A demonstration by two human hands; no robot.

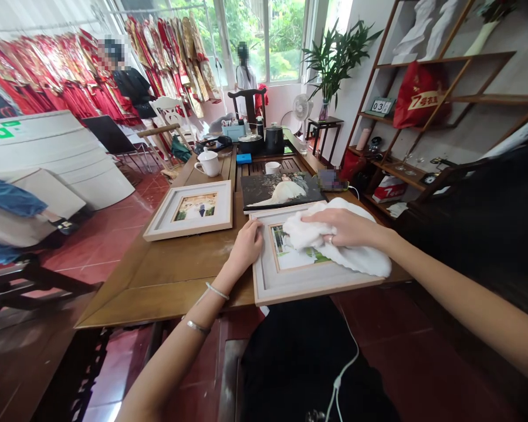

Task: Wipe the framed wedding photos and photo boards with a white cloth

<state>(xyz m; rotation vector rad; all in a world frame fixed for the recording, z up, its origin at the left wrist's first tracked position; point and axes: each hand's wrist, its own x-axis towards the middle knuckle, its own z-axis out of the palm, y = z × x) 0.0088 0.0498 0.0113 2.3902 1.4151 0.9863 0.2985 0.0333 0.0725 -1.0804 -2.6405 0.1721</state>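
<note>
A picture frame (264, 275) with a pale wooden rim and white mat lies at the near edge of the table, a photo inside it. My left hand (247, 240) has its fingers curled over the frame's left edge, near the far corner. In my right hand (345, 227) is a bunched white cloth (303, 231), pressed on the front of the frame; it hides the right part of the photo. Behind the frame lies a dark photo panel (268, 189) showing a white gown. A second framed photo (158, 225) rests to the left.
On the wooden table (158, 287) stand a white lidded teapot (209, 163), a white cup (273, 168), a blue box (243, 159) and a dark kettle (274, 139). A phone (333, 179) with a cable lies right of the panel. Two people stand near the clothes racks and window.
</note>
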